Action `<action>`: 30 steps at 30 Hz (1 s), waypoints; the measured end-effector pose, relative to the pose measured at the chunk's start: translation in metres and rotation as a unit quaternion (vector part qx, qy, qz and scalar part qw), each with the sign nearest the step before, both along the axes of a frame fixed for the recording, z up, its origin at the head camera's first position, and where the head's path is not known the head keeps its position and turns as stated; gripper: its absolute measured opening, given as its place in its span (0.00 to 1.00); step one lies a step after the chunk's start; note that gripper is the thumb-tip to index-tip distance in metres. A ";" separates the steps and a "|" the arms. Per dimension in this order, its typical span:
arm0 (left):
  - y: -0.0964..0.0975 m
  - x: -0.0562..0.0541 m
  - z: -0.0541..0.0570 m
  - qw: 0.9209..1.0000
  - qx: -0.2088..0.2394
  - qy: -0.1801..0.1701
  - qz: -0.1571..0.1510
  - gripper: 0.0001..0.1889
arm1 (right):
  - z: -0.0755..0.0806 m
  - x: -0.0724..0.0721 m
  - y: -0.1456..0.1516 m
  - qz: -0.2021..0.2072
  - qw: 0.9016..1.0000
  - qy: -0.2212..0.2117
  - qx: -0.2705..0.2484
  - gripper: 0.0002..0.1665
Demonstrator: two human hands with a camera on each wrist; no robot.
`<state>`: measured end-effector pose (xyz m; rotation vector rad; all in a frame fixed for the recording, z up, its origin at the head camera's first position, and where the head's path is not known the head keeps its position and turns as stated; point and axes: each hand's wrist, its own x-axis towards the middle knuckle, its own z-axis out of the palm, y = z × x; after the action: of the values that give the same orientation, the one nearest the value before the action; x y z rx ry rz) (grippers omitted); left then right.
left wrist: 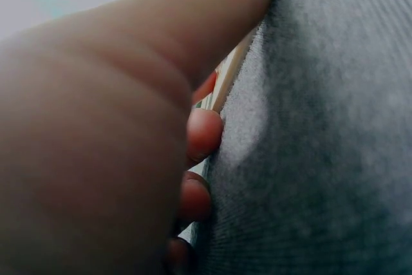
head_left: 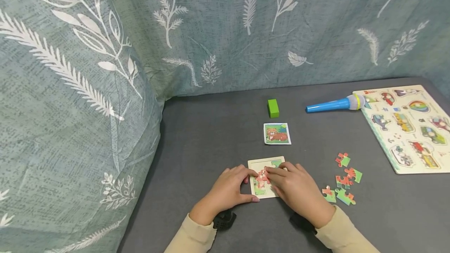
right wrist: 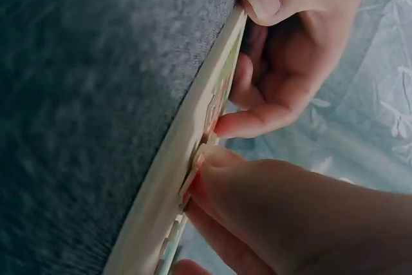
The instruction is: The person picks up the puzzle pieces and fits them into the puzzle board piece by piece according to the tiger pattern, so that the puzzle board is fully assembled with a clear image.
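A small wooden puzzle board with a pale rim lies on the dark table, several tiger-picture pieces in it. My left hand holds the board at its left side. Its thumb is at the near corner, and its index fingertip touches the red-orange pieces. From the right, my right hand reaches over the board and pinches a puzzle piece between thumb and fingers, tilted against the board's surface. That hand covers the board's right part. Curled fingertips of the left hand show beside the board's edge in the left wrist view.
Several loose puzzle pieces lie to the right of my right hand. Beyond the board are a tiger picture card and a green block. A blue toy microphone touches a larger picture board. A leaf-patterned curtain hangs behind.
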<state>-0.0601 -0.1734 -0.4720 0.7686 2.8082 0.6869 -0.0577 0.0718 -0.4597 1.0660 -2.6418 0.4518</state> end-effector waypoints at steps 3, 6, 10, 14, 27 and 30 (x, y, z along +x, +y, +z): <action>0.000 0.000 0.000 1.000 0.000 0.000 0.001 0.30 | 0.000 0.001 -0.001 -0.004 1.000 -0.013 -0.004 0.20; 0.000 0.003 0.000 1.000 -0.002 -0.003 0.002 0.30 | -0.001 0.006 -0.002 -0.001 1.000 -0.025 -0.003 0.20; 0.000 0.007 -0.001 1.000 -0.003 -0.017 0.000 0.30 | -0.002 0.012 -0.002 0.003 1.000 -0.025 0.013 0.20; 0.001 0.007 -0.002 1.000 0.002 -0.018 0.001 0.30 | -0.001 0.014 -0.003 -0.006 1.000 -0.024 0.017 0.19; 0.000 0.002 0.002 1.000 -0.001 -0.005 0.007 0.30 | 0.004 0.013 -0.009 -0.009 0.999 -0.014 0.029 0.24; 0.000 0.002 0.002 1.000 -0.002 -0.007 0.008 0.30 | 0.004 0.014 -0.009 -0.004 0.999 0.003 0.042 0.25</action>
<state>-0.0580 -0.1736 -0.4697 0.7387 2.8058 0.6867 -0.0440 0.0628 -0.4554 1.0800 -2.6794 0.3391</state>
